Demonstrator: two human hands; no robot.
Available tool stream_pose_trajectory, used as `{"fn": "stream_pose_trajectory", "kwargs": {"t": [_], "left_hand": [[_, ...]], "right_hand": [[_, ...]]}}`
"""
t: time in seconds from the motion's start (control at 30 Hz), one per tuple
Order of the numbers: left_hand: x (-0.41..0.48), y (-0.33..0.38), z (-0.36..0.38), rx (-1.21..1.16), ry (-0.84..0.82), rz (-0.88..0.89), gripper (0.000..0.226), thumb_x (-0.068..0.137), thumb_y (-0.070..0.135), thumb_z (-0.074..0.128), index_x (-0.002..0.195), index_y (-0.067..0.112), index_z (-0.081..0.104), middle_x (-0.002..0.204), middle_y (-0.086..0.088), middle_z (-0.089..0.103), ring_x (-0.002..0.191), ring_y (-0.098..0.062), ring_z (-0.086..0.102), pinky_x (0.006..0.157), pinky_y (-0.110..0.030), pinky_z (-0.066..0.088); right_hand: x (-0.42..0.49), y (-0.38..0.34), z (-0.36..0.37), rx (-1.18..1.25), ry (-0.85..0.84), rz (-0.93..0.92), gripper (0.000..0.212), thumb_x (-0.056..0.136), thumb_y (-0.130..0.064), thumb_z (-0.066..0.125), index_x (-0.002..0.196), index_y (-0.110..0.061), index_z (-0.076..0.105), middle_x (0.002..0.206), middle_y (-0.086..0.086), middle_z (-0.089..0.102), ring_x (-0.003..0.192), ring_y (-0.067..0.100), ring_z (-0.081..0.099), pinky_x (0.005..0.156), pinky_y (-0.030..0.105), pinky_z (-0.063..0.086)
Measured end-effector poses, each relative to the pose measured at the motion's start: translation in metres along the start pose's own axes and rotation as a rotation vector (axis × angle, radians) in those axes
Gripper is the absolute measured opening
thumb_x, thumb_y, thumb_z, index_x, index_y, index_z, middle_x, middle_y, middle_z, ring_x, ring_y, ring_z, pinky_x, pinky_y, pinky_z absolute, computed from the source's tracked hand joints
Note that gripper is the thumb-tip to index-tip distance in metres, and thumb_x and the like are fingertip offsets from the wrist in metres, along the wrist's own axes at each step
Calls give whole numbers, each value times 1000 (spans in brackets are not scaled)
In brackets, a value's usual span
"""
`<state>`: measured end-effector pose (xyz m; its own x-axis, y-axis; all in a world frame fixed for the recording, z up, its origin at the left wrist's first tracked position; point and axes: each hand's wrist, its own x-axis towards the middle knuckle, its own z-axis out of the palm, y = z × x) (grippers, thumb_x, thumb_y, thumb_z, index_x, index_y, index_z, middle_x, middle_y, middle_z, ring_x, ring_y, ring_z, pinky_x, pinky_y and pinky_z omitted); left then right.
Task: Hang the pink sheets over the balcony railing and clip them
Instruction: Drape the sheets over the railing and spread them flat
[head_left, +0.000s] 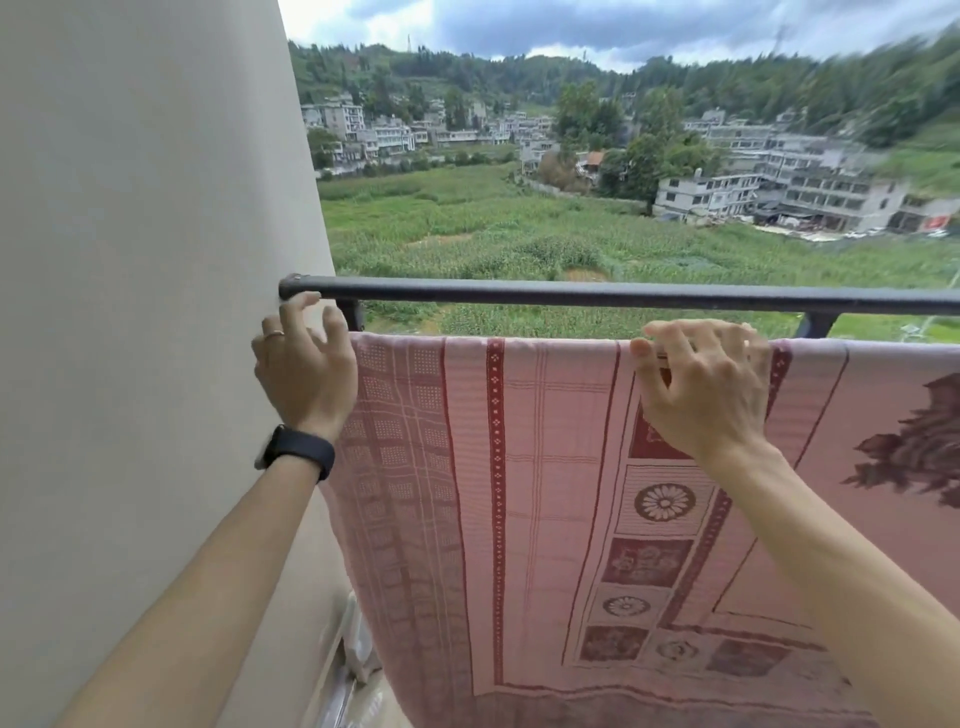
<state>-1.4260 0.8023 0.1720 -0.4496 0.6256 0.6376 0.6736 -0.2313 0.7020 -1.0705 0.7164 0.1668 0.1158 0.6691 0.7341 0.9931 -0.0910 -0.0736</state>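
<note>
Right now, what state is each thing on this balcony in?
Top railing: bare, nothing hung on it.
Pink sheet: draped just below that railing, hanging flat, no clip visible.
Left hand: open, holding nothing, beside the sheet's left edge.
Right hand: fingers curled over the sheet's top edge.

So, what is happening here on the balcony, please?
A person is hanging a pink sheet over a bar just below the dark top rail of the balcony. The right hand curls its fingers over the sheet's top fold. The left hand hovers beside the sheet's left edge, holding nothing. No clip is visible.
</note>
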Motion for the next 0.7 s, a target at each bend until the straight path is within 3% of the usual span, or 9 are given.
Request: {"fn": "stream_pose_trajectory", "kwargs": {"t": [0.07,0.1,0.13,0.2,0.3,0.4,0.53,0.6,0.7], "left_hand": [[-26,4,11,231,-26,368,31,97,42,47,122,28,59,140,-2,50,139,-25,34,119,-46,7],[-32,6,18,284,-72,461,30,98,41,44,117,28,63,137,-3,54,136,-26,38,119,-50,8],[-33,8,23,311,-106,499,34,99,41,39,109,24,67,126,-6,62,126,-30,47,116,-54,19],[-27,11,29,356,-124,510,42,98,40,34,94,16,69,98,-10,67,99,-34,54,95,-49,37],[-13,7,30,415,-117,553,46,98,40,34,87,11,67,85,-12,67,87,-35,56,77,-43,35],[-10,12,27,472,-143,521,50,97,38,33,76,10,68,74,-12,67,79,-35,58,77,-44,38],[-2,27,23,518,-210,520,64,94,39,27,53,9,66,48,-11,58,51,-26,47,84,-42,40],[-1,34,21,546,-242,493,66,93,40,23,54,9,68,48,-11,58,52,-25,47,88,-42,39],[-20,46,17,577,-171,497,55,94,36,28,70,12,70,67,-12,69,74,-32,62,95,-48,35]], "right_hand": [[-8,20,3,17,27,30,54,101,-56,23,118,-22,62,116,10,66,114,32,52,109,52,26],[-10,26,5,12,29,18,52,102,-54,23,117,-22,60,113,10,66,112,32,52,109,53,27],[-9,31,7,9,32,5,50,102,-53,24,116,-22,60,110,10,65,109,32,53,108,53,28],[-5,39,7,22,53,19,51,102,-53,23,112,-22,62,107,9,66,106,30,53,107,50,28],[-5,67,6,5,121,152,50,102,-51,25,106,-21,65,110,5,63,111,27,48,108,52,21],[-7,94,1,12,98,146,48,101,-49,26,104,-21,65,105,3,62,109,27,49,108,56,20],[8,112,-12,-2,4,127,61,103,-54,14,84,-18,60,84,6,69,84,26,60,101,48,29],[11,117,-18,-21,-7,126,58,102,-56,15,75,-22,54,82,5,69,79,24,60,96,47,33],[4,123,-21,75,-13,92,52,102,-52,24,97,-21,65,106,6,70,97,27,62,100,49,33]]}}
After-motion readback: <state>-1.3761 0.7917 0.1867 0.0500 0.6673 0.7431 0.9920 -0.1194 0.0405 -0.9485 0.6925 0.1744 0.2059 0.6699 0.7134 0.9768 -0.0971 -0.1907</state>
